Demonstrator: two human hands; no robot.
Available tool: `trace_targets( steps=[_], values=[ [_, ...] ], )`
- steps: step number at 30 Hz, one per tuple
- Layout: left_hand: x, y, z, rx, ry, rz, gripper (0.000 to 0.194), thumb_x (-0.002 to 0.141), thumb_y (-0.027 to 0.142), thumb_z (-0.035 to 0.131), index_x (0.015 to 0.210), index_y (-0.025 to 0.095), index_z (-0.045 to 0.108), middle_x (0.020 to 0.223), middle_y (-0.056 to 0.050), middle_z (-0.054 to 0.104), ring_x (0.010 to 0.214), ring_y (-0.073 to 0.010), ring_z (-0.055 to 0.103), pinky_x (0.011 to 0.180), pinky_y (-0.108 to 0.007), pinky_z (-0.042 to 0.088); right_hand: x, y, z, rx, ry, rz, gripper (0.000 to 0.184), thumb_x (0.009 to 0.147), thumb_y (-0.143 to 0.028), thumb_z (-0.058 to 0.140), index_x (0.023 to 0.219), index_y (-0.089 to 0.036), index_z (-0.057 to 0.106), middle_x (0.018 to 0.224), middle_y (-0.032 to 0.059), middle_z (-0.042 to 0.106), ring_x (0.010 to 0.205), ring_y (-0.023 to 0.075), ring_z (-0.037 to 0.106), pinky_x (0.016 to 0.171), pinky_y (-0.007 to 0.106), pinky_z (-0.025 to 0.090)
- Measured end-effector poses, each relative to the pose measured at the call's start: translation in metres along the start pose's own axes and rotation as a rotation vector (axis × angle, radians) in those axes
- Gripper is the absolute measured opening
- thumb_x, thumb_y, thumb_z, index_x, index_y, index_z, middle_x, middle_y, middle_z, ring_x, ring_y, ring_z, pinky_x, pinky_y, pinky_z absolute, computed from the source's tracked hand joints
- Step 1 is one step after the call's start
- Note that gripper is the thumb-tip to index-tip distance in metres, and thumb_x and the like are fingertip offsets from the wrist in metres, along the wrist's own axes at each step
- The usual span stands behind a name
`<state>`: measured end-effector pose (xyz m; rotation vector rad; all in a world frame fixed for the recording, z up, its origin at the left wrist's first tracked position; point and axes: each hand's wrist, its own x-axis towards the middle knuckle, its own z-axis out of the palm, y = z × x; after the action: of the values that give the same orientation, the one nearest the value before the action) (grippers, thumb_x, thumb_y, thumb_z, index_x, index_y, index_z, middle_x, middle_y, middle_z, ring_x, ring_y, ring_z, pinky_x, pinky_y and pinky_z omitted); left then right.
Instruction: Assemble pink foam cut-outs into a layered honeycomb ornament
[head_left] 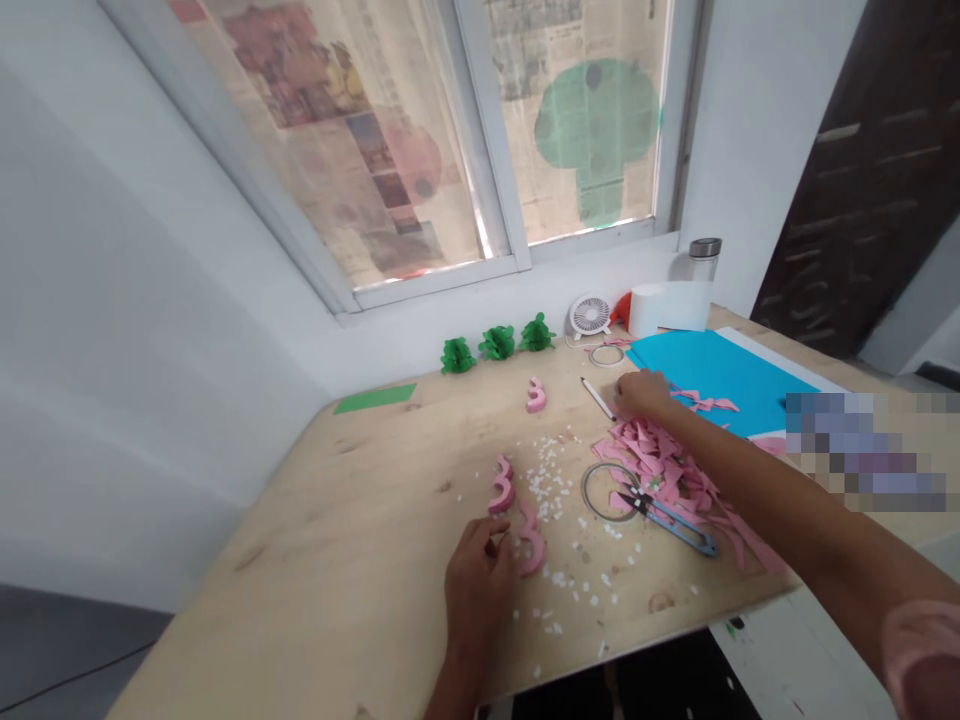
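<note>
My left hand (480, 570) rests on the table with its fingers curled and thumb close to the index finger; whatever they hold, if anything, is hidden. Right beside it lies a pink wavy paper piece (533, 545), with a stack of similar pink wavy pieces (502, 487) just beyond the fingertips. Farther off, my right hand (639, 394) is closed at the far edge of a heap of pink paper scraps (656, 455), its fingertips out of sight. A white pencil (598, 398) lies just left of that hand. Another pink wavy piece (535, 396) sits mid-table.
Blue thread snips (679, 525) lie across a tape ring (609, 492). White paper bits (551, 480) are scattered nearby. Green paper trees (496, 343), a small fan (590, 316), a white roll (646, 310) and a bottle (703, 265) line the wall; blue sheets (720, 370) lie right.
</note>
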<state>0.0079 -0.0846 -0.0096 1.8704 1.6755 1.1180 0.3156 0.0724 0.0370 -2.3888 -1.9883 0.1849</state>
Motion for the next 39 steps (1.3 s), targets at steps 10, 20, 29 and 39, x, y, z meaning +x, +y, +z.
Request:
trace_targets(
  steps=[10, 20, 29, 39],
  values=[
    [-0.004, 0.004, -0.015, -0.139, -0.012, -0.135, 0.018, 0.073, 0.034, 0.058, 0.08, 0.019, 0.067, 0.072, -0.003, 0.068, 0.059, -0.0181, 0.061, 0.058, -0.028, 0.048, 0.016, 0.007, 0.005, 0.148, 0.036, 0.093, 0.031, 0.091, -0.03, 0.056, 0.119, -0.017, 0.055, 0.12, 0.0086, 0.058, 0.099, 0.0216, 0.061, 0.082, 0.042, 0.052],
    [0.001, 0.03, -0.022, -0.37, -0.071, -0.271, 0.023, 0.07, 0.035, 0.064, 0.085, 0.018, 0.069, 0.08, -0.003, 0.072, 0.067, -0.017, 0.063, 0.064, -0.026, 0.05, 0.0, 0.011, -0.009, 0.362, 0.325, -0.072, 0.031, 0.091, -0.03, 0.056, 0.119, -0.017, 0.055, 0.12, 0.0087, 0.058, 0.099, 0.0214, 0.061, 0.082, 0.042, 0.052],
    [0.025, 0.067, -0.005, -0.898, -0.165, -0.44, 0.036, 0.069, 0.033, 0.071, 0.099, 0.015, 0.067, 0.09, -0.007, 0.07, 0.076, -0.016, 0.064, 0.063, -0.025, 0.05, -0.093, -0.034, -0.01, 0.442, 0.518, -0.561, 0.014, 0.089, -0.02, 0.05, 0.089, -0.017, 0.063, 0.086, 0.0075, 0.066, 0.089, 0.0212, 0.058, 0.087, 0.04, 0.042],
    [0.027, 0.081, 0.025, -1.114, -0.241, -0.514, 0.041, 0.061, 0.03, 0.079, 0.094, 0.011, 0.065, 0.073, -0.006, 0.069, 0.064, -0.0141, 0.064, 0.06, -0.025, 0.052, -0.164, -0.048, 0.012, 0.227, 0.68, -0.996, 0.019, 0.09, -0.013, 0.047, 0.1, -0.02, 0.061, 0.084, 0.0062, 0.07, 0.094, 0.0225, 0.059, 0.093, 0.047, 0.039]
  ],
)
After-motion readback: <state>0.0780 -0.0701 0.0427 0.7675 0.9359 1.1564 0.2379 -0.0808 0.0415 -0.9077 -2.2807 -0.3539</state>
